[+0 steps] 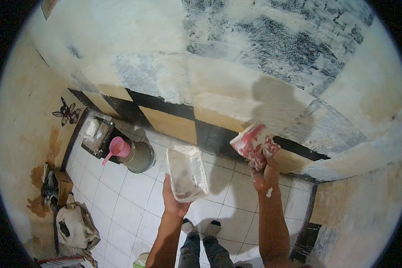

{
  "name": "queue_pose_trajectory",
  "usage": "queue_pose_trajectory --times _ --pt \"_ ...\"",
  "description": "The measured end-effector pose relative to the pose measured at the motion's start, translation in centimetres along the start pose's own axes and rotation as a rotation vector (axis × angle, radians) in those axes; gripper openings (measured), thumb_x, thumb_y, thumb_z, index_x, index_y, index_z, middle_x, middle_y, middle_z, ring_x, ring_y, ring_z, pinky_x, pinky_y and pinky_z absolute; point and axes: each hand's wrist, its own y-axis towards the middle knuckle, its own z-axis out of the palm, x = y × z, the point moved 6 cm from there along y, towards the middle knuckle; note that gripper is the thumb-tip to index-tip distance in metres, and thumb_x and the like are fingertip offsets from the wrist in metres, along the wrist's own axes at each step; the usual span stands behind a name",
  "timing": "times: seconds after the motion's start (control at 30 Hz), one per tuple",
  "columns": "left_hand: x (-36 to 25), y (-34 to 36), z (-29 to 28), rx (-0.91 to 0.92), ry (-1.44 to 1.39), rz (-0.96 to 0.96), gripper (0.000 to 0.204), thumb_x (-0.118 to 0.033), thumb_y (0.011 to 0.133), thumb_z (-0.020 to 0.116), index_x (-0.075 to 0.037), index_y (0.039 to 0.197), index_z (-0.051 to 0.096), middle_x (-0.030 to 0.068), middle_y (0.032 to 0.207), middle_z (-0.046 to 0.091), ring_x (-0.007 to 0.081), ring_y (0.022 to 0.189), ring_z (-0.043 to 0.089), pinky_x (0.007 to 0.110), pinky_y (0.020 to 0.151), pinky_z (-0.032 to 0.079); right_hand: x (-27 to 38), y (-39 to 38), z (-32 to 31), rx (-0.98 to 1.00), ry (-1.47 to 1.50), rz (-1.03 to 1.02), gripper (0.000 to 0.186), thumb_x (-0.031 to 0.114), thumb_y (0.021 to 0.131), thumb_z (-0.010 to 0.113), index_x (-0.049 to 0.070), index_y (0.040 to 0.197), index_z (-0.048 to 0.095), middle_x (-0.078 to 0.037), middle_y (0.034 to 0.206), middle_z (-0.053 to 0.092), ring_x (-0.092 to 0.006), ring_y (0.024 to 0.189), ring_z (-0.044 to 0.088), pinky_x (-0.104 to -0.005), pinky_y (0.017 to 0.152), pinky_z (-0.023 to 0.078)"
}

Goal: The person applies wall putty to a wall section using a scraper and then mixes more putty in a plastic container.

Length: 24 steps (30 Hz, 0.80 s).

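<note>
My left hand [174, 203] holds a clear rectangular plastic container [186, 173], smeared white along its rim and inside. My right hand [264, 175] grips a red flat spreader [253, 144] covered in white paste, raised near the checkered lower band of the wall. There is white paste on that hand and wrist too. The wall [221, 73] in front of me has patchy white and pale coating over darker areas, with black and tan squares [165, 123] along the bottom.
At the left, a pink dipper [119, 146] rests on a bucket [139, 159] beside a dark crate [97, 136] holding pale items. A canvas bag [77, 223] and wooden box [63, 187] stand against the left wall. My feet are on white floor tiles [111, 196]; walls close in both sides.
</note>
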Motion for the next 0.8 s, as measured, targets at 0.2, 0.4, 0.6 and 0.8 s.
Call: queue_pose_trajectory --times 0.2,0.4,0.6,0.8 --pt "-0.4 -1.0 -1.5 -0.043 -0.034 -0.005 0.063 -0.061 0.092 0.035 -0.016 0.136 0.045 0.0067 0.126 0.055 0.03 0.11 0.057 0.053 0.084 0.05 8.4 -1.0 10.1 -0.042 -1.609 -1.4 0.029 0.004 0.078 0.062 0.003 0.106 0.064 -0.011 0.096 0.058 -0.0243 0.088 0.058 -0.0372 0.073 0.049" --pt "-0.2 -1.6 -0.5 -0.066 -0.02 0.009 0.066 -0.062 0.091 0.034 -0.015 0.136 0.046 0.0077 0.128 0.054 0.03 0.111 0.056 0.05 0.086 0.049 9.9 2.7 17.2 0.236 -1.999 -1.984 0.033 0.01 0.075 0.059 0.005 0.108 0.06 -0.016 0.106 0.055 -0.0347 0.1 0.054 -0.0505 0.084 0.045" --pt "0.0 -1.6 0.1 -0.039 -0.041 -0.011 0.062 -0.059 0.093 0.035 -0.015 0.134 0.046 0.0066 0.124 0.056 0.029 0.107 0.058 0.049 0.081 0.051 9.3 9.1 12.2 0.3 -2.361 -1.716 0.038 0.009 0.074 0.06 0.009 0.112 0.061 -0.017 0.11 0.056 -0.0358 0.103 0.055 -0.049 0.082 0.048" --pt "-1.1 -3.4 -0.3 -0.038 -0.135 0.041 0.056 -0.054 0.093 0.038 -0.014 0.131 0.048 0.0058 0.117 0.058 0.0275 0.102 0.06 0.049 0.077 0.054 9.8 3.2 16.6 0.213 -2.225 -1.703 0.028 0.012 0.074 0.061 0.007 0.102 0.062 -0.02 0.111 0.056 -0.0343 0.102 0.057 -0.0514 0.078 0.048"
